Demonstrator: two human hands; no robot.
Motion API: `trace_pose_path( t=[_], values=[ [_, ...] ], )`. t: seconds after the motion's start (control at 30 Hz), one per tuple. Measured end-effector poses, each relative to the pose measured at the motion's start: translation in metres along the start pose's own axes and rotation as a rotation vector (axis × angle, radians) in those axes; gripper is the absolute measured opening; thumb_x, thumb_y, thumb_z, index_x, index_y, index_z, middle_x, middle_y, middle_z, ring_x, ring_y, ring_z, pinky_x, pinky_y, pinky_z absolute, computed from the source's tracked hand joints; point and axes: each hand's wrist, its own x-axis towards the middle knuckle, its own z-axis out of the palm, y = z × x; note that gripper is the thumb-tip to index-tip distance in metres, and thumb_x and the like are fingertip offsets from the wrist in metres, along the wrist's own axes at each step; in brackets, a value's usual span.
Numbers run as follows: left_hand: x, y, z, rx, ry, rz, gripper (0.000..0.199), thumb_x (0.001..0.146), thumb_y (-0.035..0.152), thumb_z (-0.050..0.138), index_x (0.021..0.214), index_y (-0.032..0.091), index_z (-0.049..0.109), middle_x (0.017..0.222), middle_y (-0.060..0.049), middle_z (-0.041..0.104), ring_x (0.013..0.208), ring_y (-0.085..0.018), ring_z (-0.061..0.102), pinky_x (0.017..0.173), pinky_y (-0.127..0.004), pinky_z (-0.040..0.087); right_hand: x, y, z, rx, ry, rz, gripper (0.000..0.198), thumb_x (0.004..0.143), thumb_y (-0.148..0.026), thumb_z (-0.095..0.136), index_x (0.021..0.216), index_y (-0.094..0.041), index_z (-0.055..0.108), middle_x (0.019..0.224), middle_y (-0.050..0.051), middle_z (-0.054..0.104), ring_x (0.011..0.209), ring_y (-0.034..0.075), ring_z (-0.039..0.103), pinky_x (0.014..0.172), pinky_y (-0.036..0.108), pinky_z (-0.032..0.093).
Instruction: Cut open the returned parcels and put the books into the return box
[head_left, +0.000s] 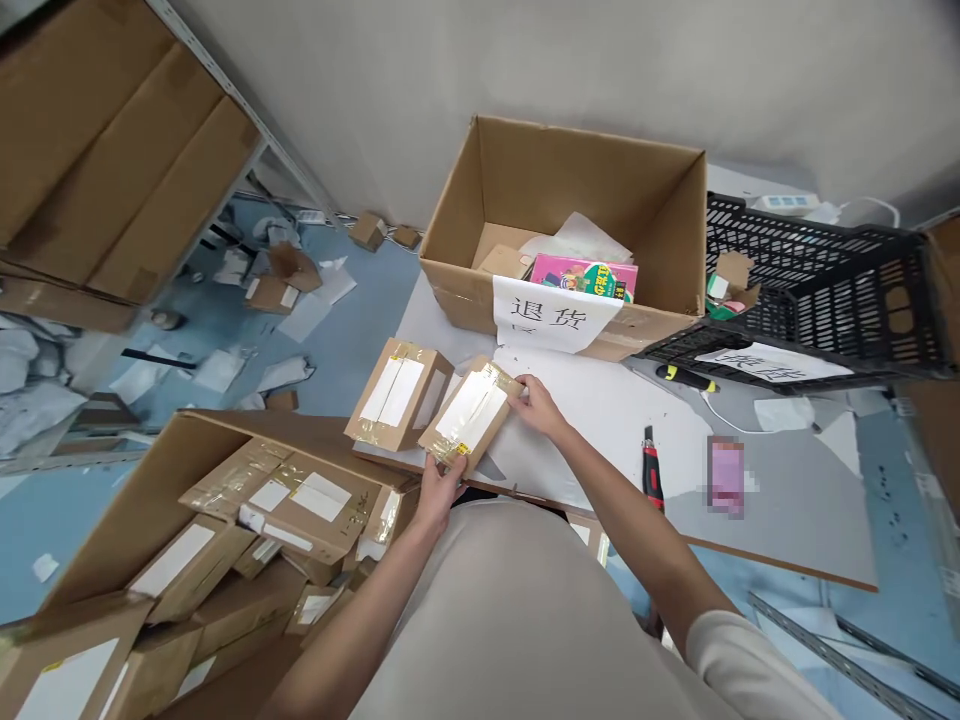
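Both my hands hold a small taped cardboard box (471, 412) with a white label, tilted over the near left edge of the table. My left hand (441, 490) grips its lower end, thumb on top. At its upper right corner, my right hand (536, 405) has its fingers closed on the side. Just left of it stands a second taped parcel (397, 395) with a white label. A large open carton (457, 290) behind them bears a paper sign (555, 315) and contains a pink printed box (581, 275) and some paper.
A red-black utility knife (652, 470) and a pixelated pink item (725, 475) lie on the table (795, 510). A black plastic crate (847, 290) stands at the back right. Left of me, a big carton (150, 480) is filled with several parcels. Paper scraps litter the blue floor.
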Motion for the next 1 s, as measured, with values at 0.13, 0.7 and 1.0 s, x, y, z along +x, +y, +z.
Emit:
trace_pose_path(
  t=[0.13,0.7,1.0],
  values=[
    [-0.002,0.008,0.005,0.132,-0.085,0.033,0.065,0.067,0.043,0.074,0.123,0.03,0.045,0.126,-0.009,0.055,0.106,-0.024,0.058,0.073,-0.031,0.052,-0.035,0.013,-0.018,0.138,0.135,0.02,0.035,0.078,-0.029,0.055,0.111,-0.018,0.048,0.118,0.01,0.051,0.082,0.016,0.062,0.082,0.036,0.052],
    [0.035,0.007,0.077,0.463,-0.441,0.398,0.061,0.074,0.041,0.064,0.13,0.022,0.05,0.13,-0.005,0.056,0.112,-0.022,0.054,0.101,-0.033,0.037,-0.182,0.085,-0.051,0.25,0.464,0.217,0.033,0.075,-0.037,0.058,0.102,-0.021,0.048,0.104,0.009,0.062,0.081,0.02,0.067,0.076,0.037,0.053],
    [0.049,-0.031,0.08,0.47,-0.478,0.397,0.072,0.071,0.043,0.067,0.135,0.021,0.044,0.137,-0.008,0.047,0.124,-0.024,0.044,0.105,-0.036,0.032,-0.195,0.12,-0.043,0.155,0.472,0.311,0.031,0.076,-0.034,0.054,0.103,-0.02,0.047,0.105,0.011,0.063,0.081,0.023,0.068,0.077,0.04,0.052]
  ],
)
